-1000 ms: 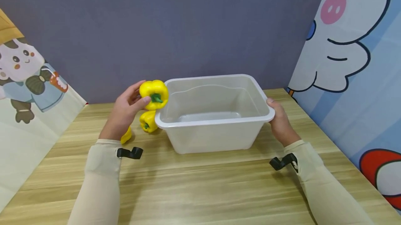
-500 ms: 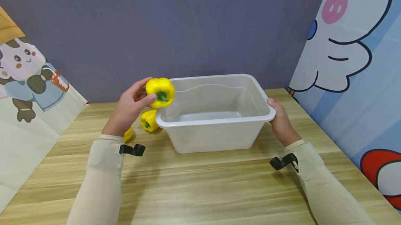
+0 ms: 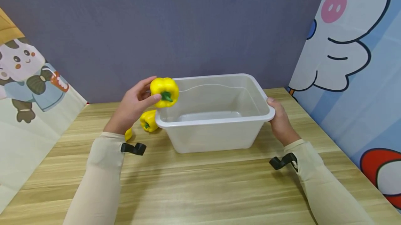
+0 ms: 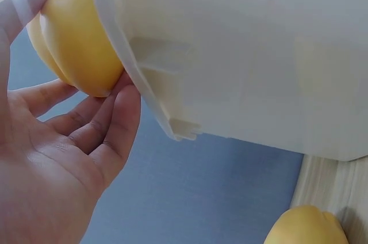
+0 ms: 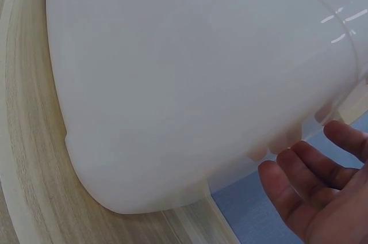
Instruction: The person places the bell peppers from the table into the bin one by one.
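Note:
My left hand (image 3: 133, 105) holds a yellow bell pepper (image 3: 165, 92), thumb on the near side by the green stem, above the left rim of a white plastic bin (image 3: 213, 136). In the left wrist view the pepper (image 4: 83, 39) sits partly behind the bin's rim, with the fingers curled beneath it. My right hand (image 3: 281, 122) grips the bin's right rim, thumb on top. In the right wrist view its fingers (image 5: 313, 175) lie along the bin's outer wall (image 5: 172, 83). The bin's visible inside is bare.
A second yellow bell pepper (image 3: 148, 121) lies on the wooden table (image 3: 200, 186) against the bin's left side. Part of another yellow one (image 3: 128, 134) shows behind my left wrist. A grey-blue panel (image 3: 175, 26) stands behind, with cartoon-printed panels at both sides.
My left hand has moved right and slightly up with the bell pepper, from beside the bin to above its left rim. The right hand and the bin have stayed in place.

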